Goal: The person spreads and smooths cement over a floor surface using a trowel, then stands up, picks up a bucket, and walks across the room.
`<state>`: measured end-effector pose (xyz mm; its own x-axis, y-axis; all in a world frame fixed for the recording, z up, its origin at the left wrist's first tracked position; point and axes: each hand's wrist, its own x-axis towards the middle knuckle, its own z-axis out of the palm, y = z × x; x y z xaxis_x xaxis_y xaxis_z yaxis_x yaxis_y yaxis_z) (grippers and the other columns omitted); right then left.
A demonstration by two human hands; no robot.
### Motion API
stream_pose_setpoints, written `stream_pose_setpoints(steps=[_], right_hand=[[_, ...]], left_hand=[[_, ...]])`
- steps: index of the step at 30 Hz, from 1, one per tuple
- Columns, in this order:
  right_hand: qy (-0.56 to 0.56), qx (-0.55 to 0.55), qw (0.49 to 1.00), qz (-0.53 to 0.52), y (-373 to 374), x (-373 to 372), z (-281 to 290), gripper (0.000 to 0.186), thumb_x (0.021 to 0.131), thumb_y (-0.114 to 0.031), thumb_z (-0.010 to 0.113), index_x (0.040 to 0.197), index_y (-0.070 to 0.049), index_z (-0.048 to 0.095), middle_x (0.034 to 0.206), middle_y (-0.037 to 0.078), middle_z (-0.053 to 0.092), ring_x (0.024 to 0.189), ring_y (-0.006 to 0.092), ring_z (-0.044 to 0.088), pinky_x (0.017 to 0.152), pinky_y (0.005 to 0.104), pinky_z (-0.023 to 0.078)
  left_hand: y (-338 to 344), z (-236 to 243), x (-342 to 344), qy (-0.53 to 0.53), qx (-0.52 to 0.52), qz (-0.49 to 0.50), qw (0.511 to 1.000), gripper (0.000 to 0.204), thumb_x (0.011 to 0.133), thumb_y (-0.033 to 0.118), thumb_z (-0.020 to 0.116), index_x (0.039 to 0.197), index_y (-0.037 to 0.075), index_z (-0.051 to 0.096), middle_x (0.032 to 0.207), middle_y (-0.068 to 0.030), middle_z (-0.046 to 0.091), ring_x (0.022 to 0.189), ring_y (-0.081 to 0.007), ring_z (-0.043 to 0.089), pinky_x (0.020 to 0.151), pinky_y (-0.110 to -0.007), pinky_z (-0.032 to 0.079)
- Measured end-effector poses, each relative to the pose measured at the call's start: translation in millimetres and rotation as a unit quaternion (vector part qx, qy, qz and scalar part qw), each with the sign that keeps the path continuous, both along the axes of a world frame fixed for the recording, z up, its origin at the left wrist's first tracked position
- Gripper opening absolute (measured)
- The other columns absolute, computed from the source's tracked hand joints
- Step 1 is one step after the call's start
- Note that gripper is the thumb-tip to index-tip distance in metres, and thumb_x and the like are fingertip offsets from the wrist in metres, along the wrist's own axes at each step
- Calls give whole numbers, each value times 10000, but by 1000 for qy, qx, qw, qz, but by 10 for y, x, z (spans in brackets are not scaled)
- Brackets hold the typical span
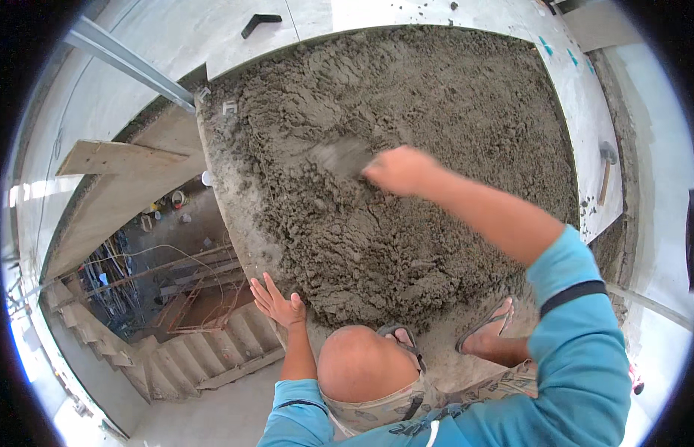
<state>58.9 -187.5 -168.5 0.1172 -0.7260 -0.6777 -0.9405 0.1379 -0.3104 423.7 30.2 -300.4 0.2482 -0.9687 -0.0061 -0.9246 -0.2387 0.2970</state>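
My right hand (395,170) is closed on the handle of a trowel, whose blade (339,156) is smeared by motion over a wide bed of grey wet mortar (436,97). My left hand (280,302) is open, fingers spread, at the mortar bed's left edge beside the drop to the stairwell; whether it rests on the surface I cannot tell. Below it my bare knee (354,357) is bent, and my feet in flip-flops (489,328) are on the dusty floor at the mortar's near edge.
Left is an open stairwell with concrete steps (213,343), a leaning board (120,156) and clutter below. A metal channel (131,59) meets the far left corner. A pale slab (597,127) borders the right, bearing a hammer (606,167). A black angled piece (261,22) lies beyond the mortar.
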Motion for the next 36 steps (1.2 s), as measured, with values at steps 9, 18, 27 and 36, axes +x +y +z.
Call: stream_pose_setpoints(steps=[9, 18, 27, 36], right_hand=[[-210, 59, 811, -543, 688, -456, -114, 536, 968, -540, 445, 984, -19, 568, 593, 54, 531, 453, 159, 515, 426, 321, 461], [-105, 48, 989, -93, 1337, 467, 96, 414, 912, -373, 496, 996, -14, 685, 1062, 226, 664, 1007, 389, 643, 859, 486, 518], [-172, -31, 824, -538, 1982, -1362, -170, 568, 972, -482, 393, 863, 31, 610, 619, 160, 596, 501, 249, 630, 476, 384, 498], [-141, 111, 980, -84, 2970, 94, 128, 471, 921, -456, 462, 1029, -59, 689, 1014, 192, 685, 966, 376, 656, 863, 487, 511]], left_hand=[[-40, 24, -68, -11, -16, -11, 1000, 992, 807, 846, 121, 1465, 159, 401, 1550, -138, 273, 1430, -364, 224, 1135, -566, 163], [47, -76, 9, -34, -35, -43, 998, 938, 855, 799, 92, 1478, 160, 379, 1563, -139, 251, 1438, -354, 215, 1134, -555, 168], [14, -103, -71, -38, -75, -55, 995, 858, 903, 743, 88, 1470, 178, 400, 1553, -119, 283, 1426, -351, 249, 1124, -550, 193], [72, -119, -62, 141, -41, -48, 988, 769, 971, 624, 87, 1512, 114, 284, 1579, -134, 214, 1467, -332, 142, 1154, -537, 76]])
